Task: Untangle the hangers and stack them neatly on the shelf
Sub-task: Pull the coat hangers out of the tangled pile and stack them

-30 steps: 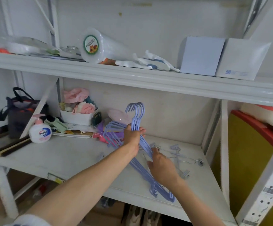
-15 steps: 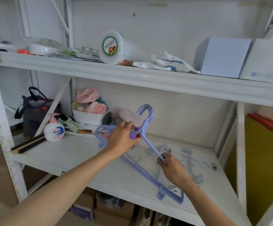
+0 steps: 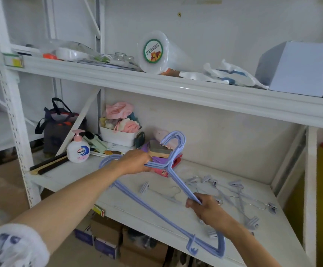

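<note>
Both hands on the bundle of blue hangers (image 3: 178, 182), held just above the lower shelf (image 3: 176, 214).

- Left hand (image 3: 135, 163): fingers curled round the left shoulder arms, just left of the neck junction. The hooks rise up and to the right of this grip, stacked close together.
- Right hand (image 3: 206, 208): pinches the right shoulder arms partway down, thumb on the near side. Bundle runs on past this grip, down to the right corner near the shelf's front edge.
- Bottom bars run diagonally from under the left forearm to that right corner. Bundle is tilted, left end high, right end low.
- Count of hangers in the bundle: can't tell, bars overlap; looks like several.

Clip hangers (image 3: 239, 197) lie loose on the shelf to the right and behind the right hand, apart from the bundle. One more clip hanger (image 3: 156, 191) lies between the two hands, under the bundle.

Readable text:
- Pump bottle (image 3: 78, 149) at shelf left: "Walch" on blue label.
- Plastic wrap roll (image 3: 154, 52) on the upper shelf: round green-rimmed label, "PE" plus characters too small to read.
- Yellow tag with red arrow (image 3: 99, 210) on the lower shelf's front edge: text unreadable.
</note>
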